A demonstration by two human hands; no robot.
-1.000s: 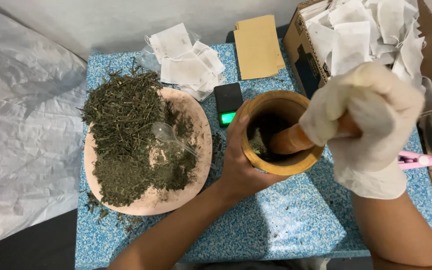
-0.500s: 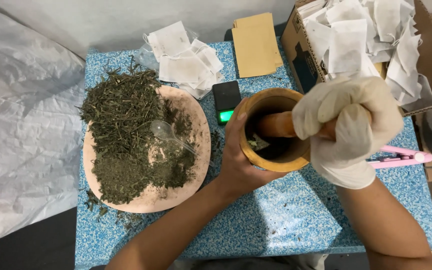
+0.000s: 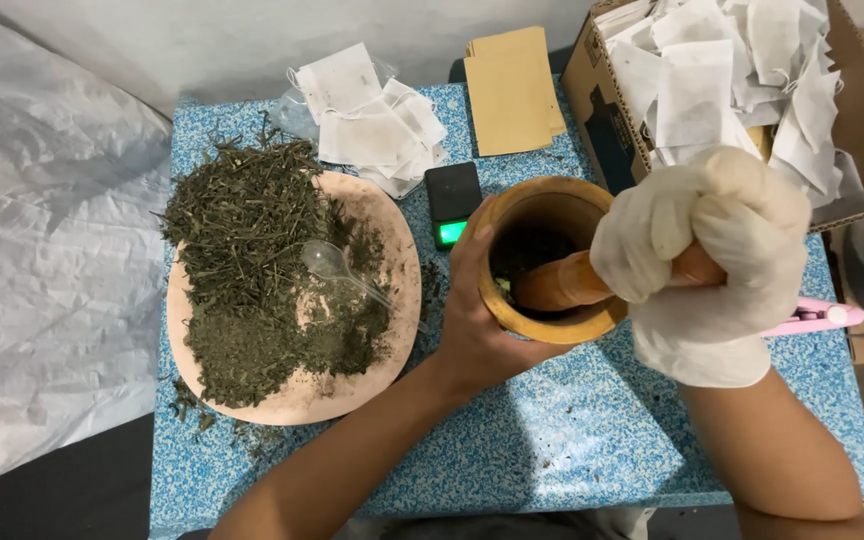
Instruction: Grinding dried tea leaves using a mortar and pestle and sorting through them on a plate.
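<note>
Blue speckled tabletop (image 3: 572, 440) fills the near ground. Bare left hand (image 3: 477, 320) comes in from 6 o'clock, fingers wrapped around the near-left wall of a round wooden mortar (image 3: 552, 262), thumb up along its rim at 9 o'clock. Right hand (image 3: 707, 250), in a white disposable glove, sits at 3 o'clock of the mortar, fist clenched tight on a wooden pestle (image 3: 572, 282); pestle slants down-left, tip inside the bowl. Dark crushed material at the mortar bottom, detail unclear.

Pink plastic tool (image 3: 822, 318) lies just beyond the gloved hand at 3 o'clock, partly hidden.

At 9 o'clock of the mortar: flat oval pinkish tray (image 3: 397, 300) heaped with dried green herb (image 3: 252, 250), coarse stalks at the far end, finer crumbs nearer. Clear plastic spoon (image 3: 337, 268) rests on the herb.

Small black digital scale (image 3: 452, 198) with a green lit display, just beside the mortar at 11 o'clock.

Farther: pile of empty white filter bags (image 3: 367, 125) at 11 o'clock, tan paper envelopes (image 3: 514, 90) at 12 o'clock, open cardboard box (image 3: 602, 110) stuffed with more white bags at 1 o'clock.
</note>
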